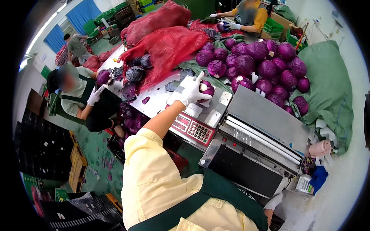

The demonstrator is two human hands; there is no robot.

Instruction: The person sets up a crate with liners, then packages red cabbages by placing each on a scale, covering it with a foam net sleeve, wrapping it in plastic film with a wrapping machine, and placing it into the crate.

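My left hand (189, 91), in a white glove, reaches out over the weighing scale (198, 131) with its fingers around a red cabbage (207, 88). The cabbage's pale cut stem faces up, and it is over the scale's platform; I cannot tell whether it rests there. At the lower right, my right hand (274, 201) shows only in part as a white glove beside the film-wrapping machine (250, 154). Its fingers are hidden from me. Clear film hangs along the machine's roller.
Many red cabbages (246, 64) are heaped on a green cloth (327, 77) behind the machine. Red mesh sacks (165, 46) lie across the table. At the left, a co-worker (83, 90) holds a cabbage; another co-worker (246, 17) works at the back. Black crates (46, 142) stand left.
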